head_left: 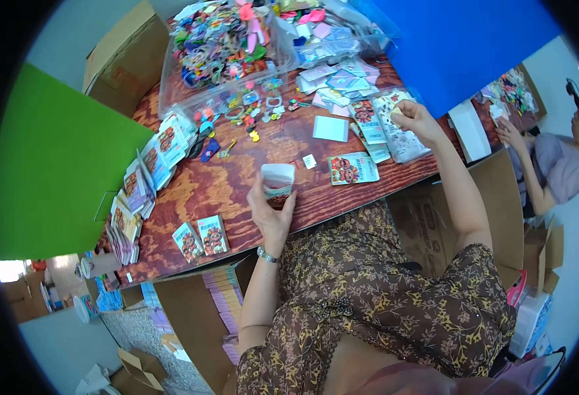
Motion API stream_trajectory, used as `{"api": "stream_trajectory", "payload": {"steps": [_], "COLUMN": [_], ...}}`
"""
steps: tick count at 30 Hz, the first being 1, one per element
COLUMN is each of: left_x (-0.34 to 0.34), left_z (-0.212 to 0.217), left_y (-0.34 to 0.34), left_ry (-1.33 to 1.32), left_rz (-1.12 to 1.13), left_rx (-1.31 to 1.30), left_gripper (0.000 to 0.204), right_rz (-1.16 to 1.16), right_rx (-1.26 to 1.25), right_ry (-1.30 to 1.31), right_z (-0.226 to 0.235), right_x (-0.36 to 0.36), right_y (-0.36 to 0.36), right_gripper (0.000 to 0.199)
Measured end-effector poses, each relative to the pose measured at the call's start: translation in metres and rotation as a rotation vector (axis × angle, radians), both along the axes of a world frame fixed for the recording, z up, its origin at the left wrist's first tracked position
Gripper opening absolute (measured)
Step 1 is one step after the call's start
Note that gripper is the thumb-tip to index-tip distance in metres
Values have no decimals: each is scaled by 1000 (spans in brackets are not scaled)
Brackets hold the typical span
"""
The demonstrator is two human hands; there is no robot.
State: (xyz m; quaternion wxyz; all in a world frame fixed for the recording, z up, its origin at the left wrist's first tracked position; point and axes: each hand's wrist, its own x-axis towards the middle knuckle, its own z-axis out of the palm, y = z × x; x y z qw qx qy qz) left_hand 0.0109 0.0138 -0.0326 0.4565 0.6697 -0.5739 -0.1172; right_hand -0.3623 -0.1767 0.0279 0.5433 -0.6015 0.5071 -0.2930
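Note:
My left hand [271,216] is closed round a small open printed box [278,174], held upright above the table with its white inside facing up. My right hand [422,125] pinches a small pale yellow piece [396,113] over a clear bag of small white packets [409,146]. Beside that bag lie printed flat packs [366,122]. Another printed pack [354,169] with a colourful figure rests nearer to me. A small white square [310,161] lies between my hands. Two closed printed boxes [212,235] stand at the table's near left.
A clear bin of colourful trinkets [227,49] stands at the back, with loose trinkets before it. Cards [349,82] are piled to its right. Flat boxes [151,164] line the left edge by a green panel [66,164]. A co-worker [559,155] sits right, past a blue panel [460,46].

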Motion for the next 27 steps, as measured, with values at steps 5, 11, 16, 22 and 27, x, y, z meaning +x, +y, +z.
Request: {"api": "stream_trajectory", "payload": {"steps": [5,11,16,22,27], "left_x": [-16,5,2,-3,0], "left_z": [-3,-1,-10,-4,-5], "left_y": [-13,3,1,-4,-3], "left_ry": [-19,-48,-20,-24,-42], "left_rz": [-87,-12,-41,-76,-67], "left_rx": [-64,-62,-71,-88,-84], "left_gripper": [88,89,90,91,93], "right_rz": [264,-8,138,91,42], "right_rx": [-79,-589,-450,-522,-607], "right_ry": [-41,478,805,993,956], "right_z": [28,35,-3,-39,-41], "right_x": [89,44,-28,-15,-19], "right_y": [32,5,9,16,16], "right_gripper": [13,17,20,23,17]}}
